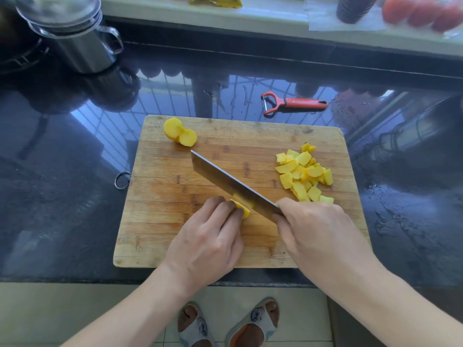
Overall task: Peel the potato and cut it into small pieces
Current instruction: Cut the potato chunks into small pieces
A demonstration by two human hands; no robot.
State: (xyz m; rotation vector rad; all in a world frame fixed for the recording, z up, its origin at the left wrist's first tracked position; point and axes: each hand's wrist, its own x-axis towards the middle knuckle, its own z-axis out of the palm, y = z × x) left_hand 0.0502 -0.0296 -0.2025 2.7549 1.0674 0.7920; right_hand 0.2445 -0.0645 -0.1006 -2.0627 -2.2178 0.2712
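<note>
The right hand [318, 231] grips the handle of a cleaver [233, 186], its blade slanting toward the board's far left. The left hand [210, 244] curls its fingers over a peeled potato piece [242, 208] near the cutting board's [160, 221] near edge, touching the blade. Small cut pieces [304, 172] lie heaped by the right edge; two larger chunks [180, 132] sit at the far-left corner. A red peeler [293, 103] lies on the dark counter beyond the far edge.

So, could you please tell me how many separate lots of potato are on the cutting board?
3: uncut slices at the far left corner, a diced pile on the right, and a piece under the left hand, partly hidden.
</note>
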